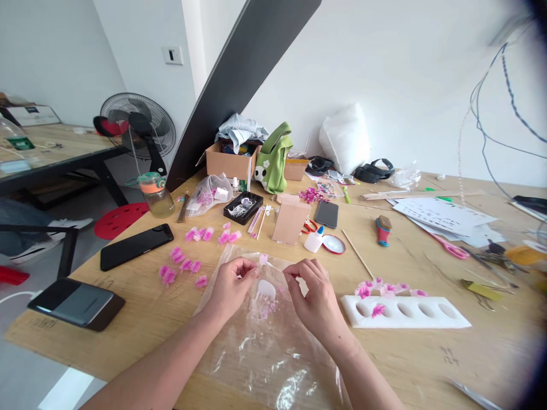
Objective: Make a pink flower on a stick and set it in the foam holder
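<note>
"What are the hands doing?"

"Left hand (231, 287) and right hand (315, 296) face each other over a clear, wrinkled plastic sheet (256, 364). Each grip is closed, thumb against forefinger; what sits between the tips is too small to tell."

"And the small pale-pink petal piece (264, 259)?"

"Between the hands, just beside the left fingertips, above the sheet's far part. I can't tell whether it's held."

"Anything on the sheet?"

"A flat, rounded white patch (266, 290), with pink crumbs (268, 309) just nearer the person."

"Around them?"

"Fluffy pink-and-white tufts (176, 254) lie left of the sheet on the light wooden counter (397, 359). To the right, a white foam block with round hollows (405, 323) carries a bright pink petal cluster (378, 310)."
</note>
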Action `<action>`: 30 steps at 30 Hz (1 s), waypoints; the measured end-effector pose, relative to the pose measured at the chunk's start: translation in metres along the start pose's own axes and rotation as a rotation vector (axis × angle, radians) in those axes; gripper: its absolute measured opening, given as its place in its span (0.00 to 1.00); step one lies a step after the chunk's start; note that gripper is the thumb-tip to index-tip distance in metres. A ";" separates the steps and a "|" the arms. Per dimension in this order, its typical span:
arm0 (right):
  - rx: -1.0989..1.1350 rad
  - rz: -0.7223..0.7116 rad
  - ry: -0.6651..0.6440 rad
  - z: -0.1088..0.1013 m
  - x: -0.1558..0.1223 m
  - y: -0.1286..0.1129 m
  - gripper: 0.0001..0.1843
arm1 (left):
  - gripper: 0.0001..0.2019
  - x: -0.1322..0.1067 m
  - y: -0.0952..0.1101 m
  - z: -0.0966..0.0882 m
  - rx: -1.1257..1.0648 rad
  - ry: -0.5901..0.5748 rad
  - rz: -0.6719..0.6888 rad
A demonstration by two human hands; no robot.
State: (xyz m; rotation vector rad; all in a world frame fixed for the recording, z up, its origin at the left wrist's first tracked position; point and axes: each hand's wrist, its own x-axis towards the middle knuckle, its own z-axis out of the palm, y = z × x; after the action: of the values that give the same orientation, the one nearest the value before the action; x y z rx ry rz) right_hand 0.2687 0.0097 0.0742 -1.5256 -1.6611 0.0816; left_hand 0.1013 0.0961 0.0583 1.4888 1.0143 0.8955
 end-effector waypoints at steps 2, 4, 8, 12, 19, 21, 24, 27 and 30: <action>-0.002 0.001 -0.004 0.001 0.000 0.001 0.08 | 0.09 -0.001 0.002 0.001 -0.001 -0.011 -0.006; -0.005 0.004 -0.005 0.001 -0.001 0.001 0.08 | 0.08 -0.001 0.003 0.002 -0.002 -0.023 -0.007; -0.006 0.015 0.024 0.000 0.000 0.002 0.08 | 0.08 -0.001 0.003 0.002 0.006 -0.022 0.011; 0.001 0.003 0.092 -0.003 0.001 0.000 0.08 | 0.08 0.000 0.002 0.001 0.016 -0.003 0.027; 0.033 -0.038 0.120 -0.005 0.000 -0.005 0.08 | 0.08 0.000 0.003 0.000 0.018 0.001 0.027; 0.034 -0.039 0.084 -0.003 0.001 -0.005 0.08 | 0.08 -0.001 0.003 0.001 0.012 -0.007 0.022; 0.012 -0.034 0.046 -0.001 0.000 -0.003 0.08 | 0.08 -0.001 0.004 0.001 0.012 -0.016 0.021; -0.003 -0.021 0.055 0.000 0.000 -0.001 0.08 | 0.07 -0.002 0.005 0.001 0.020 -0.033 0.029; -0.017 -0.005 0.088 0.000 0.001 0.001 0.08 | 0.08 -0.002 0.008 0.001 0.020 -0.051 0.034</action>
State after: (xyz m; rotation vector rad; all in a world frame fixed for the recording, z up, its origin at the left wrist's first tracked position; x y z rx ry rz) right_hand 0.2696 0.0110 0.0737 -1.5164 -1.5997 -0.0016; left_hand 0.1027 0.0928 0.0659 1.5423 0.9654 0.8695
